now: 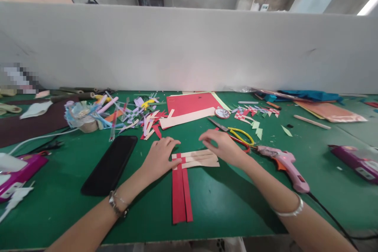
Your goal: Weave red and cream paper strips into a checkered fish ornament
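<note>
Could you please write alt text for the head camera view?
The left hand presses on woven red and beige paper strips on a green table, and the right hand touches the beige ends. A black phone, yellow-handled scissors and pink glue gun lie nearby.

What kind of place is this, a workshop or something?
Probably a paper-craft workbench: a green table strewn with cut paper strips, yellow-handled scissors and a pink glue gun, walled by a grey partition.
</note>
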### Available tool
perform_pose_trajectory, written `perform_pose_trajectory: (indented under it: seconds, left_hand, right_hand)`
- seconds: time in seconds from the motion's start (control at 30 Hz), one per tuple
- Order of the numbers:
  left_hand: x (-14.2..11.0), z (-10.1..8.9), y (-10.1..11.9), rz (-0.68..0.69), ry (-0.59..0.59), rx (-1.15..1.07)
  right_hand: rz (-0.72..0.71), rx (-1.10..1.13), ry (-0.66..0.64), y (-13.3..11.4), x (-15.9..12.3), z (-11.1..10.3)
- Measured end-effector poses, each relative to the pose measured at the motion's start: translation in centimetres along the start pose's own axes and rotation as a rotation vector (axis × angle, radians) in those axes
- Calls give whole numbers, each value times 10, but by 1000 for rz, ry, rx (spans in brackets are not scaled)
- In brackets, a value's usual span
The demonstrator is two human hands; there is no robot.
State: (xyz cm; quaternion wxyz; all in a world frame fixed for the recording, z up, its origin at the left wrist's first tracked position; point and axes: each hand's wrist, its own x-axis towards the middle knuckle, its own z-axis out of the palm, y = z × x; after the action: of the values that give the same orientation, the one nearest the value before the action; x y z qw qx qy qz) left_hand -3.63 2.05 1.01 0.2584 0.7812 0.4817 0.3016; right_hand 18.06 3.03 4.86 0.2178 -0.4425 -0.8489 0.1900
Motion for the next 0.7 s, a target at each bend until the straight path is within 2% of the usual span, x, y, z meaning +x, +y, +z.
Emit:
perform_pose_trajectory:
  seconds: [0.07, 0.13, 0.23, 0.3, 0.5, 0.7]
  left_hand:
    - [-6, -2, 0, 146, 7, 124]
    - [-11, -3, 0, 243, -103, 167]
    - [-17, -1, 2, 307, -277, 192]
    - [-18, 0, 3, 301, -314, 226]
    - [-8, 6, 11, 222, -278, 335]
    - [-4, 18, 23, 136, -158, 506]
  right_hand:
    - [-177, -88, -107, -4, -6, 7]
    - [-264, -192, -245, -6, -11, 13]
    - [-261, -282, -360, -7, -13, 20]
    - [-208, -285, -372, -7, -12, 22]
    - [-137, -351, -352, -6, -8, 23]
    - [-125, -369, -283, -18, -6, 16]
